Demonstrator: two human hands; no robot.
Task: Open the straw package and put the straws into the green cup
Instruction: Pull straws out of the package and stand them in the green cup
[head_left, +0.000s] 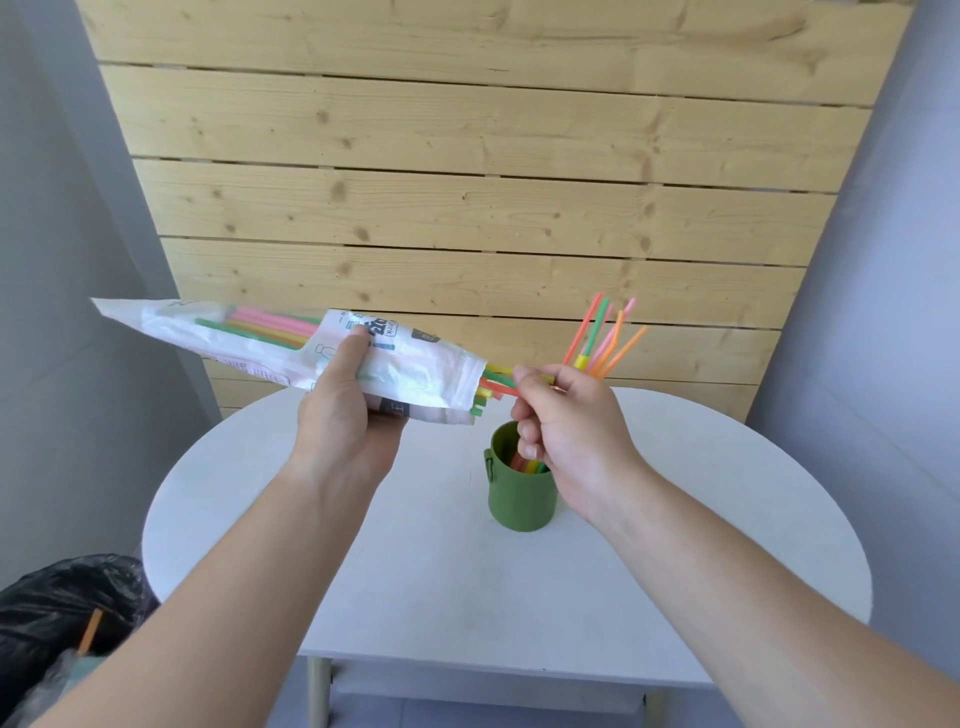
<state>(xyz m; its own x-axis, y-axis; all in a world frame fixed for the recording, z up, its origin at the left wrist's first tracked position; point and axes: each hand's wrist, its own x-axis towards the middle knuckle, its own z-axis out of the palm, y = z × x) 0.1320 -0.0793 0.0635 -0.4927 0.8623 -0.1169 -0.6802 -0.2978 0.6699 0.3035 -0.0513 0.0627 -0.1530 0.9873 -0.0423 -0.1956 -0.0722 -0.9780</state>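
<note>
Plastic straw package (291, 353), open mouth tilted toward the green cup (519, 499) on the white table (415, 571), is steadied by the left hand (345, 421), thumb and fingers curled round it. The right hand (569, 431) pinches protruding straws (496, 383), likely to draw them out just above the cup.

Both forearms reach forward, left hand (343, 415) and right hand (571, 431) gripping with curled fingers (527, 432).

pine plank wall (483, 208) behind – white round table (415, 571), grey side walls (62, 260).
</note>
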